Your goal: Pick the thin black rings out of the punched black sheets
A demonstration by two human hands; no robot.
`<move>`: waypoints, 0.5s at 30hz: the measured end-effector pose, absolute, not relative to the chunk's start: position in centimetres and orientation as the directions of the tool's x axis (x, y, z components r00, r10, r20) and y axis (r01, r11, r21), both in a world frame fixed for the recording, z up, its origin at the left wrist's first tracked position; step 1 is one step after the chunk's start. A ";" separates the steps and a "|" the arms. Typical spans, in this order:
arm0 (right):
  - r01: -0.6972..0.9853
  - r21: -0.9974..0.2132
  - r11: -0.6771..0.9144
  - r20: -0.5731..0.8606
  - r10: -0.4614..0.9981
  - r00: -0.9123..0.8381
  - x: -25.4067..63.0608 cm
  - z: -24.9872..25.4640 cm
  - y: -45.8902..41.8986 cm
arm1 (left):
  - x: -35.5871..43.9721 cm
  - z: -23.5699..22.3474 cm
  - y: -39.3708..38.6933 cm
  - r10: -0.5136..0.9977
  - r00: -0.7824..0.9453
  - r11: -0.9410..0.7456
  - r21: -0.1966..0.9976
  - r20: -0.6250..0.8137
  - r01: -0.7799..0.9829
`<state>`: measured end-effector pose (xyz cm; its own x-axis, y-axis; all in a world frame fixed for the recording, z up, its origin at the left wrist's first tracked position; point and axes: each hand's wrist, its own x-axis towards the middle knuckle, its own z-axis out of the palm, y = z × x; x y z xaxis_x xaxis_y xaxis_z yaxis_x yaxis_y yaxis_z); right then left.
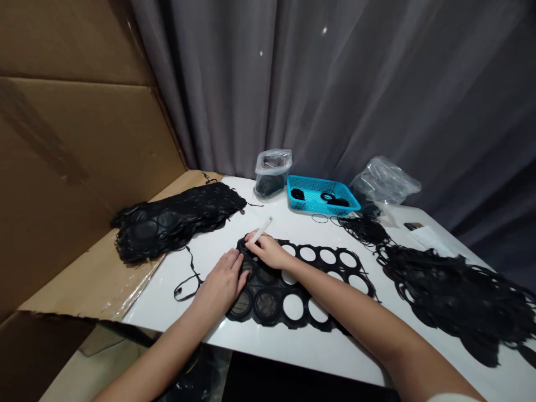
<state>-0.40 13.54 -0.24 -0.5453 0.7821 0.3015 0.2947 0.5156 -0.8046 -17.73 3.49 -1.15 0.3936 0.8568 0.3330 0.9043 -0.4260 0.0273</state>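
Observation:
A black rubbery sheet [276, 324] with rows of round rings lies on the white table. Several rings on its right and front show white table through their centres, while those at the left end have dark centres. My left hand [221, 279] rests flat on the sheet's left end, fingers stretched out. Close beside it, my right hand [270, 252] is closed round a slim white pen-shaped tool [263, 228], its upper end pointing up and away. The tool's lower tip is hidden by the fingers. A thin black strip [188, 296] curls on the table left of my left hand.
Stacked black sheets [180, 220] lie at left by a cardboard box [75, 145]. Behind stand a clear plastic tub [270, 181] and a blue basket [324, 206] holding black pieces. At right are tangled black scraps [456, 296] and a clear plastic bag [385, 181].

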 end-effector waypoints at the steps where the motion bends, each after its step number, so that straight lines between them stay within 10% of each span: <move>1: 0.293 -0.807 0.512 0.297 0.782 -0.548 -0.4 -0.3 13.6 | -17.8 -1.3 3.5 0.855 0.395 -0.428 0.025 0.335 0.904; 15: 0.375 -0.622 0.687 0.394 0.689 -0.609 -0.5 -0.5 12.4 | -18.0 -1.7 3.7 0.822 0.405 -0.467 0.069 0.400 0.881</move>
<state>-0.52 12.37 -0.46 -0.6088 0.6886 0.3939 0.3746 0.6872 -0.6224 -17.96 3.71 -1.73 0.4047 0.8222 0.4003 0.8813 -0.4675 0.0692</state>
